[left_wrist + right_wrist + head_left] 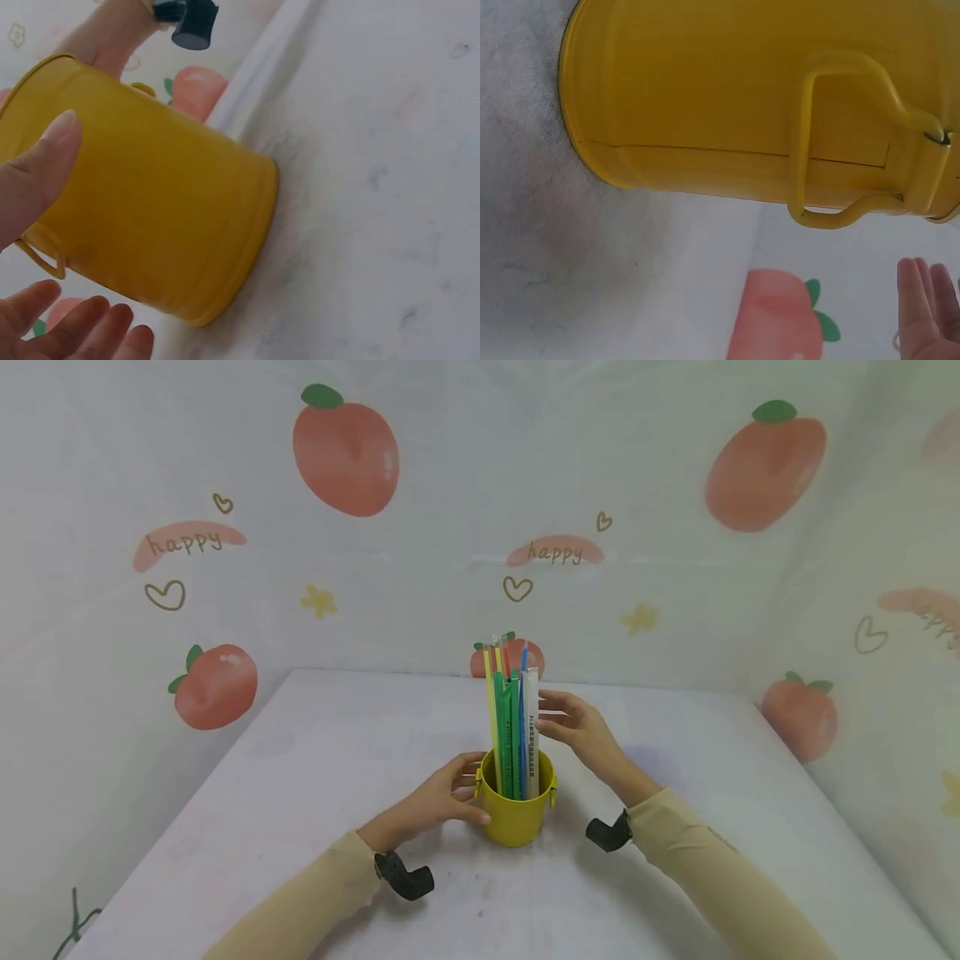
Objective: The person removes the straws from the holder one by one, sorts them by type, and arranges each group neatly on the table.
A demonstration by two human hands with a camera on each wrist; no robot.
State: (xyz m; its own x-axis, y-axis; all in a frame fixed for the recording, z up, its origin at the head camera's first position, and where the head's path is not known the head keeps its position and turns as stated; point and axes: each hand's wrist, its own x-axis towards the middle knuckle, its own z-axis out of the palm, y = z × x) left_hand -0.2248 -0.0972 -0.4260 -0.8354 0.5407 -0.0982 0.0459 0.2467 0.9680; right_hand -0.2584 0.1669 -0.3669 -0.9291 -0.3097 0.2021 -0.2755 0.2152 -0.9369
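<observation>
A yellow metal bucket (513, 818) stands upright on the table, with a small loop handle (801, 150) on each side. Rising from it is a bundle of wrapped drinking straws (507, 735), in green, white and clear sleeves. At the bucket's left side is my left hand (442, 793), its thumb (56, 154) over the wall and its fingers (82, 326) spread apart by the handle. My right hand (581, 731) is raised beside the white sleeve, fingertips close to it; in the right wrist view its fingers (922, 304) look straight.
The table (360, 727) has a white cover with faint stains. Behind it hangs a white curtain (450, 468) printed with red fruit and hearts. A dark wrist camera (405, 877) sits on the left wrist, another wrist camera (609, 833) on the right.
</observation>
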